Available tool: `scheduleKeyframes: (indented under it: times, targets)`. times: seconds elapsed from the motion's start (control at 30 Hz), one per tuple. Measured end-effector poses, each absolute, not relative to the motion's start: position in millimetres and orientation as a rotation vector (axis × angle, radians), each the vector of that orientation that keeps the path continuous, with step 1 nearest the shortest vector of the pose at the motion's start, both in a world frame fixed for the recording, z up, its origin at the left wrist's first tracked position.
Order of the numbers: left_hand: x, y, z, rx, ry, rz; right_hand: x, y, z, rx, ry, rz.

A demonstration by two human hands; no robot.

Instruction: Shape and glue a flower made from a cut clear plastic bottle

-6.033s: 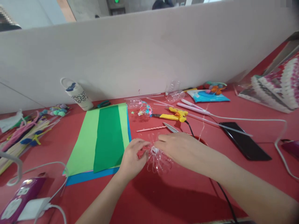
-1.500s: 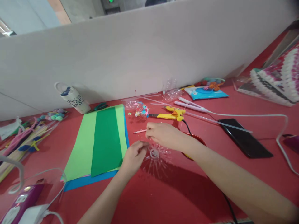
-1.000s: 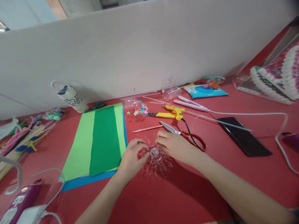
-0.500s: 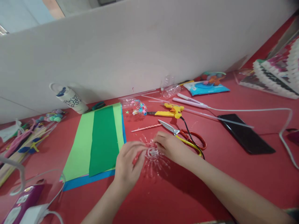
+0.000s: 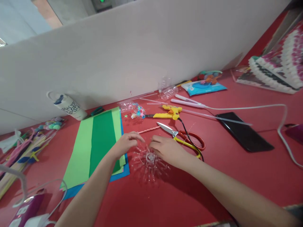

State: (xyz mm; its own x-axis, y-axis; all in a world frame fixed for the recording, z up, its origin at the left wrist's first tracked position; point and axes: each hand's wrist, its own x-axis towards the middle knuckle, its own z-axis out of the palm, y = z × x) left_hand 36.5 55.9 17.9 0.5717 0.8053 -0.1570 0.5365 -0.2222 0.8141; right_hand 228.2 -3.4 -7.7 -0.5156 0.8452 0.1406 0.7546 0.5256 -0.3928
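A clear plastic bottle top cut into many splayed strips (image 5: 148,163) lies flat on the red table (image 5: 180,198), neck ring up. My left hand (image 5: 125,143) hovers at its upper left edge, fingers bent and pinched toward the strips. My right hand (image 5: 165,150) rests at its upper right, fingers curled down onto the strips beside the neck ring. Red-handled scissors (image 5: 183,137) lie just right of my right hand. A pink striped straw (image 5: 149,129) lies just beyond both hands.
Green and blue paper sheets (image 5: 99,145) lie to the left. A yellow glue gun (image 5: 169,112), a black phone (image 5: 243,131), white cable (image 5: 260,108), a white bottle (image 5: 67,105), pipe cleaners (image 5: 21,148) and a white partition (image 5: 142,53) surround the spot.
The view tilted. My left hand moved from the neck ring up to the far left strips. The cut bottle top now lies flatter with its strips spread wider.
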Motion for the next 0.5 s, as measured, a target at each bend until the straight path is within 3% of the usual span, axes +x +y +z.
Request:
scheduleKeyframes:
  times: [0.5]
  targets:
    - [40,41,2,1.853,1.093,0.352,226,-2,-15,-1.273,-2.461,0.318]
